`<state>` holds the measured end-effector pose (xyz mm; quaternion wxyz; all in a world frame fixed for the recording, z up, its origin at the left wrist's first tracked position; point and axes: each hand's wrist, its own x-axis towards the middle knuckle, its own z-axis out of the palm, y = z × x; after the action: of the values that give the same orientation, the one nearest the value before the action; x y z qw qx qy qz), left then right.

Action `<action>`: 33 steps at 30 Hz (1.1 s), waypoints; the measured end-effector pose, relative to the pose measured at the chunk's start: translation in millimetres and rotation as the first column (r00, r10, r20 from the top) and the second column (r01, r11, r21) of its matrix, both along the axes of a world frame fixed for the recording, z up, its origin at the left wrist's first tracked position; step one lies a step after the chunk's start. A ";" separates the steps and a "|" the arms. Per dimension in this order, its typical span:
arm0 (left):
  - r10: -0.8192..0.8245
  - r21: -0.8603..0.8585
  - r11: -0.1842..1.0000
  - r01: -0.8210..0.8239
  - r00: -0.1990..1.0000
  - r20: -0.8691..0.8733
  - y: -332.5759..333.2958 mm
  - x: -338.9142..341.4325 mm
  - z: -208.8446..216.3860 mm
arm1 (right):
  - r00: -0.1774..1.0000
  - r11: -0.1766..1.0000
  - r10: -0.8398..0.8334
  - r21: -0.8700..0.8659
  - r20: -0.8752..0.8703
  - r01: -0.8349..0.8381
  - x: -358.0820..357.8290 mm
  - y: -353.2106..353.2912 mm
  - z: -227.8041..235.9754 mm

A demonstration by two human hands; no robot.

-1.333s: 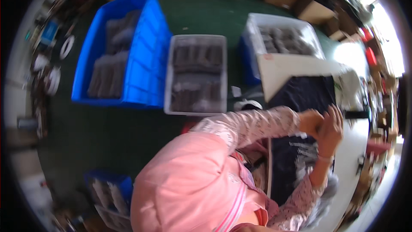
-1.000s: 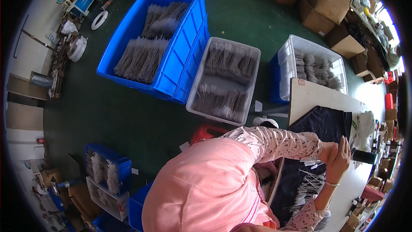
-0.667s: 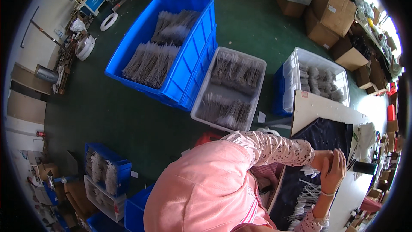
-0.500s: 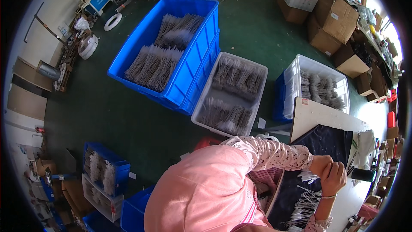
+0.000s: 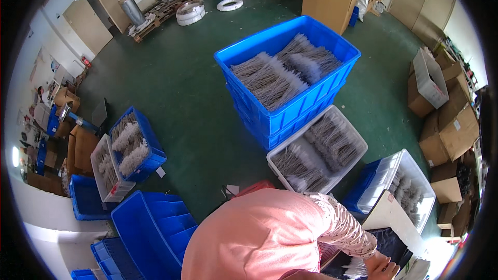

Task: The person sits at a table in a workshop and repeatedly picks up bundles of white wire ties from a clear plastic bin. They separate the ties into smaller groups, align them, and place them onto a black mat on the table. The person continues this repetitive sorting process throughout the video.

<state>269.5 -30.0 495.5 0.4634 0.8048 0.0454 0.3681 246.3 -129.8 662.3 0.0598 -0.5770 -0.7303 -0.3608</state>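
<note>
Head view: we see the left hand (image 5: 374,262) at the bottom edge, at the end of a patterned sleeve (image 5: 342,228). Its fingers are curled in, but we cannot tell whether they grip anything. More fingers (image 5: 392,270) show right beside it, cut by the frame; we cannot tell whether they belong to the right hand, so its state escapes us too.

Just left of the left hand we find white brushes (image 5: 356,268), their tips fanned over a dark cloth (image 5: 391,239). That cloth lies on a pale table (image 5: 388,210), whose corner points up toward a white bin (image 5: 383,180) with grey bundles inside. A pink back (image 5: 254,233) fills the lower middle of our view.

Beyond it, we see a white tray (image 5: 314,149) with two rows of bundles and a bare strip between them. Just past the tray stands a blue bin (image 5: 316,94), stacked on another and heaped with bundles. Over to the left we spot a smaller bin (image 5: 150,159) of pale bundles and, nearer us, a deep blue tub (image 5: 132,228).
</note>
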 end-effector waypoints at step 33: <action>-0.323 -0.429 0.869 0.244 0.938 -0.121 -102.2 -116.2 89.6 | -0.668 0.680 0.711 -0.026 -0.221 0.733 8.2 -80.3 -79.0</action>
<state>153.3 -132.2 585.1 0.6637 0.7194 0.0459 0.1999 254.5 -210.1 583.3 0.8794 -0.4024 0.1593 0.1985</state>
